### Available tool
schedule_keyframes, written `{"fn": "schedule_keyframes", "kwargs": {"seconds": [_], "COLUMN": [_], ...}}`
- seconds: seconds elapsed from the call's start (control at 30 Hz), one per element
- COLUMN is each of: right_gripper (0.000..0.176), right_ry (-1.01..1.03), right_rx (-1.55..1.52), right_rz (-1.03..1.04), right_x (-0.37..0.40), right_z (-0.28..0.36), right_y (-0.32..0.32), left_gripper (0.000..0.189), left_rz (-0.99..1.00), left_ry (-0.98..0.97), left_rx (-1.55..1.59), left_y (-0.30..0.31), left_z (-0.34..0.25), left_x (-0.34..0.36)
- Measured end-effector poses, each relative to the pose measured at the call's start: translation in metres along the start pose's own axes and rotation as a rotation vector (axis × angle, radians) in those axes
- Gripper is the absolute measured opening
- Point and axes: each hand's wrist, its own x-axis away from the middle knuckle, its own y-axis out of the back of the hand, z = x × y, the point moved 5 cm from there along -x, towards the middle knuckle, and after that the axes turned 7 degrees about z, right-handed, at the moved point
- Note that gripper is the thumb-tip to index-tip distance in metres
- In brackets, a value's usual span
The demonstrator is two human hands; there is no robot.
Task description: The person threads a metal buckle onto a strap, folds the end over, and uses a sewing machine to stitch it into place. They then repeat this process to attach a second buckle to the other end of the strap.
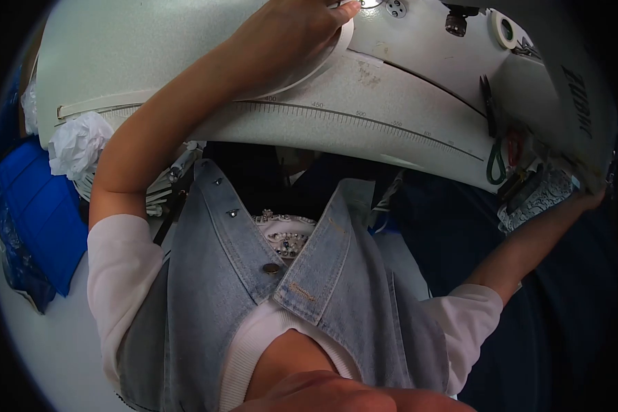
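At the top edge, my left hand [312, 27] is by the sewing machine's needle area, its fingers bent and pressed together on a white strip [342, 49]. Part of those fingers lies outside the picture. The strip curves out from under the hand and wrist onto the pale machine table [185, 41]. Far to the right, my right hand [590, 200] is at the dark end of the sewing machine [563, 96]. Its fingers are lost in shadow at the edge of the view.
A printed ruler [360, 118] runs along the table's front. Black-bladed scissors [488, 110] with green handles lie at the right, near patterned lace-like fabric [539, 199]. A tape roll [504, 30] stands at the upper right. Crumpled white material [79, 143] hangs at the left, above a blue folded item [38, 206].
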Motion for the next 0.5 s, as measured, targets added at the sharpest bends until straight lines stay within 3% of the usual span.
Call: {"fn": "schedule_keyframes", "kwargs": {"seconds": [0.13,0.23,0.4,0.5], "right_gripper": [0.047,0.044,0.04,0.04], "right_ry": [0.314,0.225,-0.316,-0.172], "right_rx": [-0.201,-0.123,-0.035,0.004], "right_rz": [0.037,-0.025,0.134,0.074], "right_x": [0.023,0.02,-0.051,-0.056], "right_z": [-0.01,-0.015,-0.02,-0.023], "right_y": [-0.017,-0.011,0.054,0.051], "left_gripper": [0.022,0.022,0.021,0.021], "left_rz": [0.013,0.014,0.021,0.023], "left_ry": [-0.004,0.003,-0.008,-0.01], "left_rx": [0.007,0.009,0.007,-0.002], "left_y": [0.001,0.002,0.001,0.002], "left_z": [0.0,0.001,-0.001,0.0], "left_x": [-0.001,0.001,0.0,-0.001]}}
